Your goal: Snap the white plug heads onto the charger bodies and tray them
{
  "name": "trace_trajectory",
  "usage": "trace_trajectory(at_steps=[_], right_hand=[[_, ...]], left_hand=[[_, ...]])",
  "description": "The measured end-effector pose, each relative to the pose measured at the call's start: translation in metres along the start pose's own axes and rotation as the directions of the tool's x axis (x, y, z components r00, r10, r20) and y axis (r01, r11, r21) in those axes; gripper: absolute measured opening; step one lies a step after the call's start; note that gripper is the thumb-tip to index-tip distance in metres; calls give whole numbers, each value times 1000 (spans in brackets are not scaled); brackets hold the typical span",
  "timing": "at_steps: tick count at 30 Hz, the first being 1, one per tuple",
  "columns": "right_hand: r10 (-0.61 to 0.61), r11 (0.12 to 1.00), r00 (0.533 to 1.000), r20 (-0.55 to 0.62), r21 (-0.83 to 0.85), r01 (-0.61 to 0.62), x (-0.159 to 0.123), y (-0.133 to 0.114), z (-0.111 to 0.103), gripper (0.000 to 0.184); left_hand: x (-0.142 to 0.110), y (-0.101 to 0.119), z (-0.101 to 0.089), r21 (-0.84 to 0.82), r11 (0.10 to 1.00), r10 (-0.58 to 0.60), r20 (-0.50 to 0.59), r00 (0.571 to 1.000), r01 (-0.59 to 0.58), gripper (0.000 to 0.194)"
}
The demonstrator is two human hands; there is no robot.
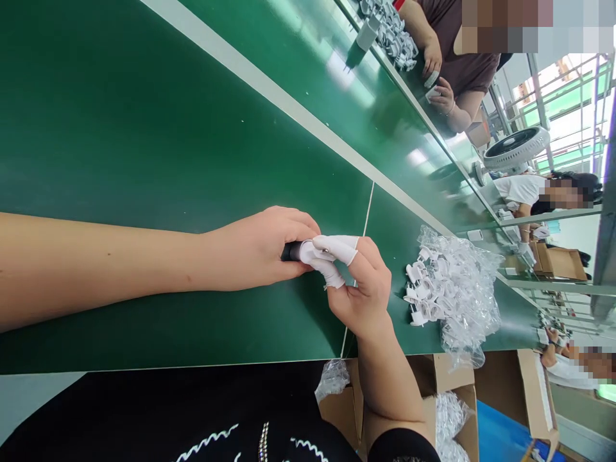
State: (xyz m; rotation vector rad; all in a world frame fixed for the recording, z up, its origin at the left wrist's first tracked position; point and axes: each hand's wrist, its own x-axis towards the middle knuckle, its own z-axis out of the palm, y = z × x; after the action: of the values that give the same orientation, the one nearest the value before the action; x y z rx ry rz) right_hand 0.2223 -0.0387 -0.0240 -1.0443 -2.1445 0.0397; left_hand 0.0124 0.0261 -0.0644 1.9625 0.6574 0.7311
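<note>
Over the green table, my left hand is closed around a short black cylindrical piece, and its fingertips are partly hidden. My right hand wears white finger covers on its thumb and fingers. Those fingers pinch a small white rounded part against the end of the black piece, and the two hands nearly meet there. Whether the white part is joined to the black piece cannot be seen. Right of my right hand lies a heap of white plug adapters with metal pins, partly inside a clear plastic bag.
A pale strip runs across the green tabletop. Cardboard boxes with clear plastic stand below the near edge. Across the table a co-worker's hands hold white parts beside another adapter pile. A fan stands farther back.
</note>
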Motion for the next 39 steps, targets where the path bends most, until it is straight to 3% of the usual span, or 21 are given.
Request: trace_trajectory(at_steps=[6,12,22,25,33,37,39], right_hand=[[-23,999,999,-41,-50,21,-1,1,0,28],[-18,992,1000,8,-126,19,-2,2,1,26],[34,971,998,51,-239,-21,2,-3,-3,35],[32,968,999,8,-248,-29,0,-1,1,36],[82,981,991,-107,-164,-99,-13,4,16,25],[165,986,986,-25,4,-165,-16,10,13,53],[163,982,987,8,92,-163,-14,12,9,55]], left_hand=[[0,-2,2,-16,1000,2,1,1000,-2,28],[-1,-10,7,-31,997,70,-33,997,-71,24],[1,-1,3,-10,1000,-9,-7,1000,9,28],[1,-3,4,-4,1000,-9,0,1000,9,26],[-1,-5,5,26,1000,11,-16,1000,-10,30],[-2,0,1,31,999,-9,-7,1000,9,32],[-5,2,0,23,1000,-15,-6,1000,15,34]])
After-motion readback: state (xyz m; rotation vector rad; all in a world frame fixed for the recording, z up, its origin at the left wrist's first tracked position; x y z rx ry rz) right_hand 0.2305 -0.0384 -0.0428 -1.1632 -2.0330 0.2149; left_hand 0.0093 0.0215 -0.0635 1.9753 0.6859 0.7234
